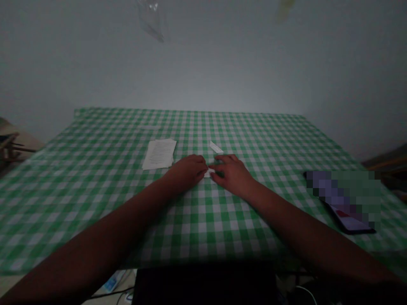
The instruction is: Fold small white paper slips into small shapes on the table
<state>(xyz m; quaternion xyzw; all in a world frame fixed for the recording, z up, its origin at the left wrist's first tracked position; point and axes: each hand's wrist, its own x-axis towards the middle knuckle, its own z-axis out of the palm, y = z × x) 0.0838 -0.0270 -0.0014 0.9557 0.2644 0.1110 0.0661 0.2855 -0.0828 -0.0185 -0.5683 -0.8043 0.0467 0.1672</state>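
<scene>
Both my hands rest on a green and white checked tablecloth (203, 220) near the middle of the table. My left hand (187, 169) and my right hand (232, 171) meet fingertip to fingertip, pinching a small white piece of paper (208, 173) between them. Most of that paper is hidden under the fingers. A small white folded slip (216, 147) lies just beyond my right hand. A printed white sheet (159, 153) lies flat beyond my left hand.
A phone (346, 212) with a lit screen lies at the right side of the table. The grey wall (203, 63) stands behind the far edge. Wooden furniture (8, 144) shows at the far left. Cables (121, 292) hang below the near edge.
</scene>
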